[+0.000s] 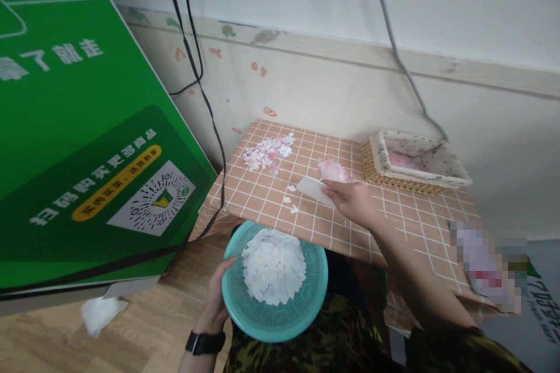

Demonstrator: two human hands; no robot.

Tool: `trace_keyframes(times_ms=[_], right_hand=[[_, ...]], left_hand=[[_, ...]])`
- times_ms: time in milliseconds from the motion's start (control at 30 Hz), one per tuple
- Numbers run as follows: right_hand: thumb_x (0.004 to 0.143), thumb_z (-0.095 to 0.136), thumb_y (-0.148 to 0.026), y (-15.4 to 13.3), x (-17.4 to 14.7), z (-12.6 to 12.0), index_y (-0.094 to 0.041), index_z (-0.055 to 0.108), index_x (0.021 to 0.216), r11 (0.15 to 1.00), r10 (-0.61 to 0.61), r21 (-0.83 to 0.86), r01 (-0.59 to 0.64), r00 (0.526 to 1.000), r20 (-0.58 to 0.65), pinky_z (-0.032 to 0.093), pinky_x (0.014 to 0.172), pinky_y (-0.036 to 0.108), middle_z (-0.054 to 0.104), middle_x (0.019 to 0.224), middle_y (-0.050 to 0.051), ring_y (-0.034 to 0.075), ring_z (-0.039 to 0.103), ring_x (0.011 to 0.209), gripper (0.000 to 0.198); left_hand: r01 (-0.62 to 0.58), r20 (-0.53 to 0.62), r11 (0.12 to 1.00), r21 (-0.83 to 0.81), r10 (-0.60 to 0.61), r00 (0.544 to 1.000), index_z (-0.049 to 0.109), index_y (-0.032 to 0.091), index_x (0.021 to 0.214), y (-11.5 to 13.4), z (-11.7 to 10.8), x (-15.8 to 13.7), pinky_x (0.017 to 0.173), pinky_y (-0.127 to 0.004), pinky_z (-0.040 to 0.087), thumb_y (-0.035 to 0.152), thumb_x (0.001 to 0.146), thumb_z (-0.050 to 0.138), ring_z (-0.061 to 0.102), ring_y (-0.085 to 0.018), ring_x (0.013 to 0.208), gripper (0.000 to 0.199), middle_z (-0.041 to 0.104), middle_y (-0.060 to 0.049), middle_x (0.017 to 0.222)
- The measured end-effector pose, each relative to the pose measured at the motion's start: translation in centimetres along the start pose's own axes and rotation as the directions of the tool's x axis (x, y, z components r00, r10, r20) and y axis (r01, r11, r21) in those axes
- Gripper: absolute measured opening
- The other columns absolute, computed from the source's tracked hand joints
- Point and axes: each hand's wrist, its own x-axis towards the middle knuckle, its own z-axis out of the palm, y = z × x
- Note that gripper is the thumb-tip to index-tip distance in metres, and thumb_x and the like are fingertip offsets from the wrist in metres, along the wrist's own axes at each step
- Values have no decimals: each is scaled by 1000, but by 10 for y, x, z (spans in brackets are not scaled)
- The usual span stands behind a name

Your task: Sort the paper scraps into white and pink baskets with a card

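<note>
My left hand (215, 297) holds a teal plastic strainer bowl (311, 294) by its left rim, below the table's near edge. A heap of small white paper scraps (273, 265) fills the bowl. My right hand (352, 201) rests on the checked tablecloth (271, 198) and grips a white card (311, 189) with its edge down on the cloth. A crumpled pink piece (332, 170) lies just behind that hand. A loose pile of white and pink scraps (268, 152) sits at the table's far left, with a few stray bits (290, 203) near the card.
A wicker basket (371, 170) with a speckled liner stands at the table's back right against the wall. A green printed panel (79, 128) leans on the left, with black cables (205, 99) hanging in front. Crumpled white paper (101, 312) lies on the wooden floor.
</note>
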Motion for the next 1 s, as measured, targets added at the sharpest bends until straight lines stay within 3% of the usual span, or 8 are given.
trace_keyframes(times_ms=[467,667,833,1000], right_hand=[[90,48,-34,-7,14,15,-23,71,105,999,36,-5,-36,998,-48,42,54,29,72,76,7,19,61,59,30],[93,45,-33,-14,14,8,-20,69,111,995,-77,76,72,995,66,42,56,28,73,78,7,16,62,58,33],[93,45,-29,-21,10,9,-19,67,114,992,-111,69,107,991,69,41,57,26,73,76,6,15,63,59,32],[92,44,-20,-37,-6,10,-17,61,120,971,-234,88,223,962,143,41,57,23,72,77,5,13,64,63,33]], left_hand=[[29,20,1000,-11,-29,999,75,11,77,0,-1,2,68,-35,58,20,73,65,71,-23,63,14,77,-9,71],[24,11,1000,-15,-24,1000,75,11,74,1,0,-1,65,-34,58,18,72,65,70,-23,61,12,76,-8,68],[18,-14,1000,-8,-18,1000,74,10,71,2,3,-2,62,-33,57,17,72,64,69,-21,57,12,76,-8,65],[29,-27,1000,-2,-29,999,74,10,73,4,5,-3,65,-35,57,18,73,64,70,-22,59,13,76,-8,66]])
